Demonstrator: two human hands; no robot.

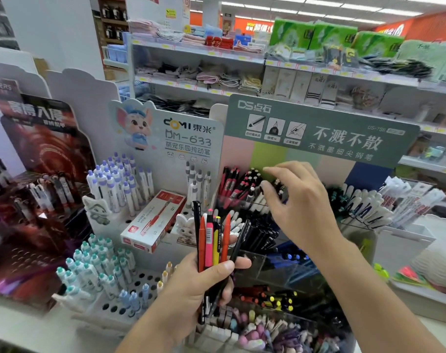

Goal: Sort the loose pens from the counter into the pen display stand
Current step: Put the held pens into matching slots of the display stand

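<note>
I am standing at a shop bench crowded with pen racks. My left hand (204,284) is gripping a fanned bunch of loose pens (213,240), fingers curled round their lower ends, with the tips pointing up: black, orange, pink, yellow and red barrels. My right hand (290,200) is reaching over the upper tier of the tiered pen display stand (321,128), thumb and forefinger pinching the top of a small dark pen (278,186), the other fingers loosely spread. Whether that pen is already seated among its neighbours I cannot tell; my fingers are hiding its lower part.

The risks, as I am judging them: the bunch is splaying, so a loose grip could be letting a pen slide out and drop among the trays below. My right forearm is crossing just above the rows of black pens (260,235) and blue pens (293,256), and a careless withdrawal could be knocking them over. The compartments are holding look-alike dark barrels, so I could be putting this one in the wrong section. A red pen box (153,220) is lying loose on the neighbouring white rack (130,289), close to my left hand, and could be getting nudged.
</note>
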